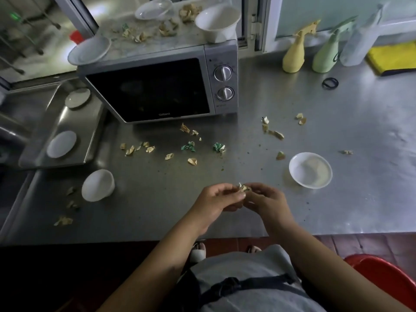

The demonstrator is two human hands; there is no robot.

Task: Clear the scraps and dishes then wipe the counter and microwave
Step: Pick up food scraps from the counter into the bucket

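Both hands (243, 199) pinching one scrap (243, 188), white bowl (310, 170) right, paper scraps (171, 147) before microwave (157, 86)

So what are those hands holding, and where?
A crumpled paper scrap, pinched at its lower edges between the fingertips of the left hand and right hand.

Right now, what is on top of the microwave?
On the microwave stand a tall white bowl, a clear bowl and a white plate, among crumpled scraps. The tall bowl's inside is hidden.
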